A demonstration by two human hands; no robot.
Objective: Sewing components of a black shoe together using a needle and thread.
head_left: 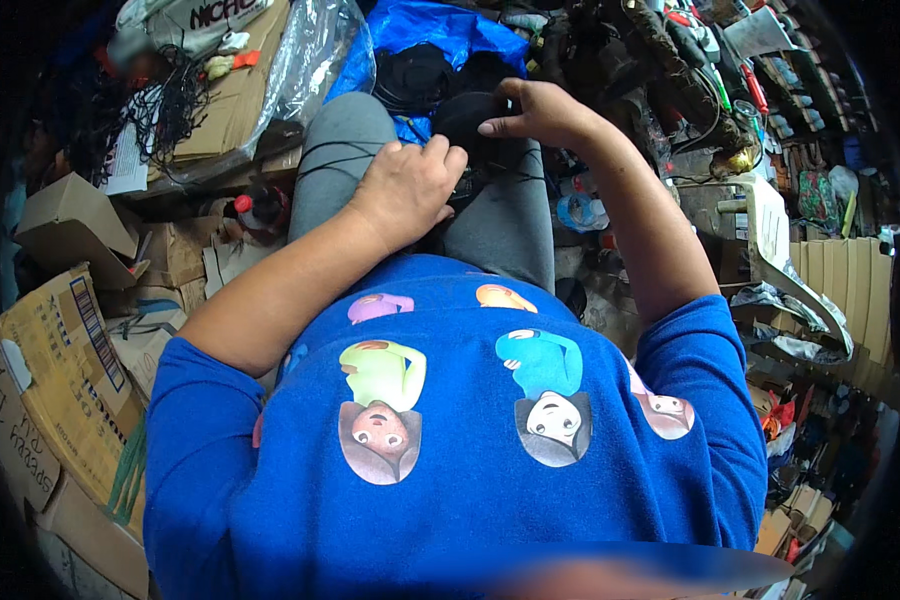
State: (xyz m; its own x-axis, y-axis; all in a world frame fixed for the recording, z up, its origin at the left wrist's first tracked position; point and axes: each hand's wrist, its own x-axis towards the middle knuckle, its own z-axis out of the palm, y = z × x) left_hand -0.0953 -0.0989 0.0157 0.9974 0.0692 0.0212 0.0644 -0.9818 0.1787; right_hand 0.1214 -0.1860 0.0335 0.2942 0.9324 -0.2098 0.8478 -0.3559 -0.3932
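Observation:
I sit with grey trousers point(345, 150) and a blue printed top point(470, 470). A black shoe-like piece point(467, 118) rests on my lap between my knees. My left hand point(408, 190) lies knuckles-up on its near end and presses it down. At its far edge, my right hand point(540, 112) pinches the piece with fingertips. Thin black threads point(515, 178) run across my right thigh under the hands. How much of the black piece is hidden under my left hand I cannot make out.
Cardboard boxes point(65, 370) crowd my left side, with a clear plastic sheet point(305, 60) and a tangle of black cords point(165, 105) beyond. A blue bag point(440, 25) lies ahead. At right stand corrugated card sheets point(845, 280) and shelves of tools point(730, 70).

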